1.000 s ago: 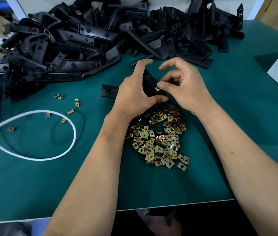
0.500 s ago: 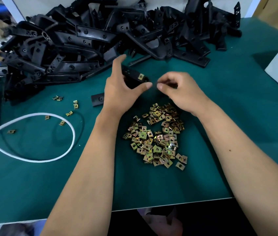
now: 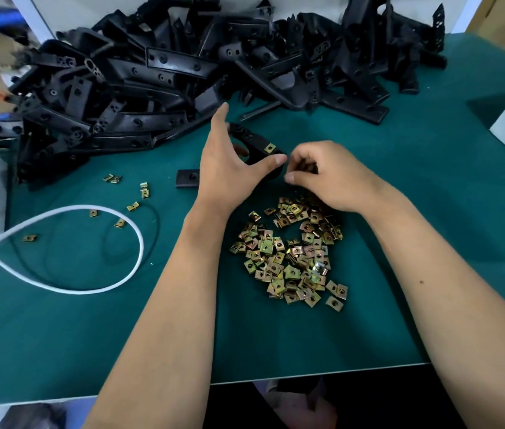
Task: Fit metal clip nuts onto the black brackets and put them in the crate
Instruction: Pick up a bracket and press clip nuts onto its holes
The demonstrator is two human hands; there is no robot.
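Centrally, the left hand (image 3: 229, 168) grasps a black bracket (image 3: 252, 144) bearing one clip nut (image 3: 269, 148); the right hand (image 3: 325, 174), fingers curled, hovers above the nut pile (image 3: 291, 252), its contents unclear.

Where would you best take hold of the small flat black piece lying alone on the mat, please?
Pinch the small black piece across its two long edges, coming from above. It lies flat and apart from the bracket pile, so its sides look free; the left hand is nearest.
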